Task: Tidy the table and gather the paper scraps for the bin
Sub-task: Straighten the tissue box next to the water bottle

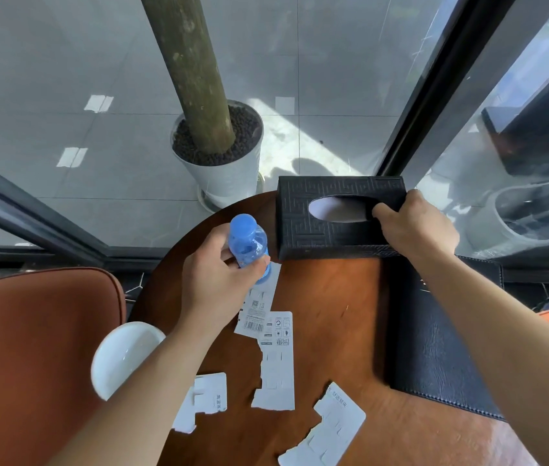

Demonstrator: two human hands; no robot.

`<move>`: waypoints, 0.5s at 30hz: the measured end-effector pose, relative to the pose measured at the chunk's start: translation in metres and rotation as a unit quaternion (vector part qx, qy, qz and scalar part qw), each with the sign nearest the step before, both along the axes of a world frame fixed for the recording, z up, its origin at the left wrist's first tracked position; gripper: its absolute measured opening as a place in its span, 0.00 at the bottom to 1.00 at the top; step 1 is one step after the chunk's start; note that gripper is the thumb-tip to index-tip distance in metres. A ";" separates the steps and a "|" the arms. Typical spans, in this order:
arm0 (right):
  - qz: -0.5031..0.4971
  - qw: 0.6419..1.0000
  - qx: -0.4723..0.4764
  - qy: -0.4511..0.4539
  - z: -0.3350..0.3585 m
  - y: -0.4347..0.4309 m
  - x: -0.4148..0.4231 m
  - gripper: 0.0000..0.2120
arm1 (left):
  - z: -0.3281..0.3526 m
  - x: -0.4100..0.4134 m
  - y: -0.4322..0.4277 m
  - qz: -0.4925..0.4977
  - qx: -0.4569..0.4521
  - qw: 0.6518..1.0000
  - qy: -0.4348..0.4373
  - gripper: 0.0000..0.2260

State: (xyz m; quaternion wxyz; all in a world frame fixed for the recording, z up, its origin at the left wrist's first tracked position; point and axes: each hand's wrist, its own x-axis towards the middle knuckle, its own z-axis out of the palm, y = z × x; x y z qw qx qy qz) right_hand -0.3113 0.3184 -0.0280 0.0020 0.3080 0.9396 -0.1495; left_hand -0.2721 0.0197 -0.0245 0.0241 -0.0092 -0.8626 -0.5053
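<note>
A round dark wooden table (pixel 330 307) carries several torn white paper scraps. One printed scrap with a barcode (pixel 255 314) lies under the bottle, a long torn strip (pixel 278 364) sits mid-table, another scrap (pixel 204 401) is near my left forearm, and one more scrap (pixel 328 428) lies at the front. My left hand (pixel 219 280) grips a small blue plastic bottle (pixel 248 243), upright at the table's left side. My right hand (pixel 414 223) holds the right end of a black embossed tissue box (pixel 313 216) at the table's far edge, thumb at its oval opening.
A white bowl (pixel 125 358) sits at the table's left rim. A black leather folder (pixel 441 344) lies on the right side. An orange-brown chair (pixel 31 348) stands left. Beyond the glass wall are a white planter (pixel 229 173) with a trunk and grey floor tiles.
</note>
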 end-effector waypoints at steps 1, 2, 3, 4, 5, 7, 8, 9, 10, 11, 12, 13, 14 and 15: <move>-0.004 1.000 -0.002 0.005 0.000 0.000 -0.003 0.21 | 0.001 0.000 -0.001 -0.007 -0.005 1.000 0.000 0.20; -0.006 1.000 0.000 0.010 0.000 -0.001 -0.005 0.21 | 0.001 0.000 -0.002 -0.014 -0.010 1.000 -0.001 0.19; -0.004 1.000 0.004 0.013 0.000 -0.002 -0.007 0.21 | 0.002 0.000 -0.003 -0.021 -0.014 1.000 -0.002 0.18; 0.000 1.000 0.009 0.014 -0.001 -0.003 -0.008 0.21 | 0.002 0.000 -0.004 -0.026 -0.014 1.000 -0.003 0.17; 0.004 1.000 0.012 0.013 -0.002 -0.004 -0.009 0.21 | 0.002 0.000 -0.005 -0.028 -0.009 1.000 -0.002 0.17; 0.010 1.000 0.016 0.011 -0.004 -0.004 -0.008 0.21 | 0.004 -0.001 -0.004 -0.013 0.006 1.000 0.006 0.17; 0.012 1.000 0.018 0.010 -0.005 -0.002 -0.006 0.21 | 0.005 -0.004 -0.002 0.002 0.012 1.000 0.011 0.17; 0.012 1.000 0.019 0.007 -0.005 -0.001 -0.005 0.21 | 0.006 -0.007 0.000 0.017 0.016 1.000 0.015 0.17; 0.012 1.000 0.018 0.003 -0.006 0.001 -0.005 0.21 | 0.007 -0.013 0.002 0.030 0.019 0.999 0.018 0.17; 0.013 1.000 0.016 -0.004 -0.006 0.003 -0.005 0.22 | 0.007 -0.019 0.004 0.040 0.019 0.999 0.019 0.17; 0.014 1.000 0.014 -0.009 -0.007 0.004 -0.005 0.22 | 0.008 -0.025 0.006 0.047 0.016 0.999 0.019 0.17; 0.014 1.000 0.011 -0.011 -0.007 0.004 -0.006 0.22 | 0.009 -0.031 0.008 0.051 0.010 0.998 0.019 0.17; 0.014 1.000 0.010 -0.013 -0.007 0.005 -0.007 0.23 | 0.009 -0.036 0.009 0.052 0.004 0.998 0.019 0.17; 0.014 1.000 0.010 -0.013 -0.007 0.005 -0.007 0.23 | 0.009 -0.041 0.011 0.050 -0.003 0.999 0.018 0.17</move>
